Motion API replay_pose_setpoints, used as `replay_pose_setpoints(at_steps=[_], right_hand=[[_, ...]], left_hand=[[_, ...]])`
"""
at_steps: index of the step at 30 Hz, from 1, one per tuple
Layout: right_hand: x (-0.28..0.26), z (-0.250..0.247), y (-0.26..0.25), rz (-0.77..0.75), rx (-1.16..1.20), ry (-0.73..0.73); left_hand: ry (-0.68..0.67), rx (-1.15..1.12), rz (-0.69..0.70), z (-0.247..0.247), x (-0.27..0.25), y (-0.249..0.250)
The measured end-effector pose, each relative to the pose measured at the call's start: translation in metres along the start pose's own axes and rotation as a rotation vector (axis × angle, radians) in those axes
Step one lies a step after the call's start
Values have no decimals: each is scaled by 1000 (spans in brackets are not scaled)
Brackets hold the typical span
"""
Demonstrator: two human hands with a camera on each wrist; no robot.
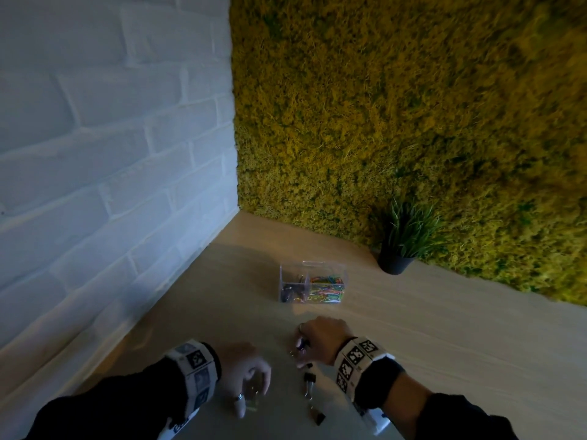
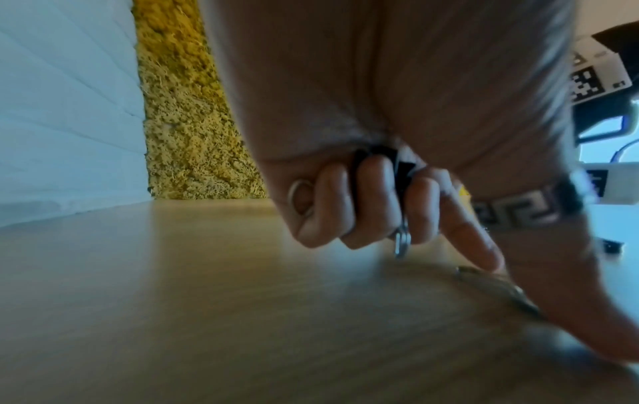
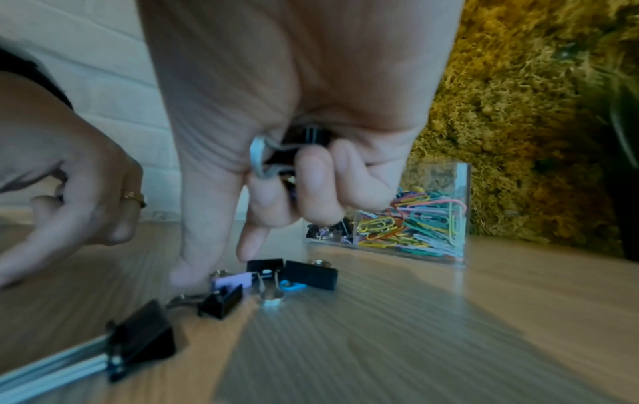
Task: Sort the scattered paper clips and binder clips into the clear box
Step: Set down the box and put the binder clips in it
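Observation:
The clear box (image 1: 311,282) stands mid-table, with binder clips in its left compartment and coloured paper clips (image 3: 422,224) in its right. My left hand (image 1: 251,376) curls round black binder clips (image 2: 380,161), and its index finger touches a gold clip (image 2: 484,276) on the table. My right hand (image 3: 217,262) grips black binder clips (image 3: 307,136) in the palm, its thumb and index finger reaching down beside a lilac binder clip (image 3: 229,281). Several black binder clips (image 3: 311,273) and a blue paper clip (image 3: 292,285) lie under and near that hand.
A dark potted plant (image 1: 403,246) stands at the back right against the moss wall (image 1: 413,122). A white brick wall (image 1: 111,154) borders the wooden table (image 1: 444,344) on the left. Two more black binder clips (image 1: 309,377) lie between my wrists.

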State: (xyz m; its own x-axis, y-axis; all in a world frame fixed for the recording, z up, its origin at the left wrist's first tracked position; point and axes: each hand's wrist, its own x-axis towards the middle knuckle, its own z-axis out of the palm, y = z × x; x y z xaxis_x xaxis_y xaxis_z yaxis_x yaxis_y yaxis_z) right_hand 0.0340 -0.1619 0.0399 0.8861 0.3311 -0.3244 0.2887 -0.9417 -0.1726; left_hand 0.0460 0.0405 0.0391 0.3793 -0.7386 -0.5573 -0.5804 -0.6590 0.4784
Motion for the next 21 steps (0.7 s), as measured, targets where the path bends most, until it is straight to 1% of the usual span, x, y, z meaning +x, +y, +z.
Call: replay_pose_setpoints(at_steps=[3,7,10,11,12,13,14,15,16,17,18,19,20,21], right_hand=[[1,-1,-2,-5,-56,-23],[3,-1,-6,33,-85,-44],[7,1,-6,61,-102,-78],[7,0,-6,64,-106,-90],[7,1,-6,69,-93,-94],[8,1,-7,79,-50,-92],[8,1,-6,97,33,-83],[8,-1,-5,129,167,-61],[8,-4,-5,166,345,-33],[8,-8,-2,202,588,3],[7,-11,4,253,883,46],[5,-13,10,339,1195,71],[3,-15,17,403,1486,70],[0,-19,24,413,1732,55]], left_hand=[[32,-24,32,3,1,-2],[124,-69,-14,7,2,-3],[146,-158,-88,8,5,-7],[144,-220,-108,7,7,-9],[142,-334,-129,5,9,-9],[147,-517,-165,2,10,-8],[175,-766,-209,0,12,-6],[221,-1038,-238,-2,15,-4],[267,-1289,-239,-5,17,-2],[295,-1503,-211,-9,20,-1],[311,-1672,-165,-14,23,0],[318,-1792,-114,-20,25,2],[331,-1867,-74,-26,26,4],[345,-1915,-46,-34,28,7]])
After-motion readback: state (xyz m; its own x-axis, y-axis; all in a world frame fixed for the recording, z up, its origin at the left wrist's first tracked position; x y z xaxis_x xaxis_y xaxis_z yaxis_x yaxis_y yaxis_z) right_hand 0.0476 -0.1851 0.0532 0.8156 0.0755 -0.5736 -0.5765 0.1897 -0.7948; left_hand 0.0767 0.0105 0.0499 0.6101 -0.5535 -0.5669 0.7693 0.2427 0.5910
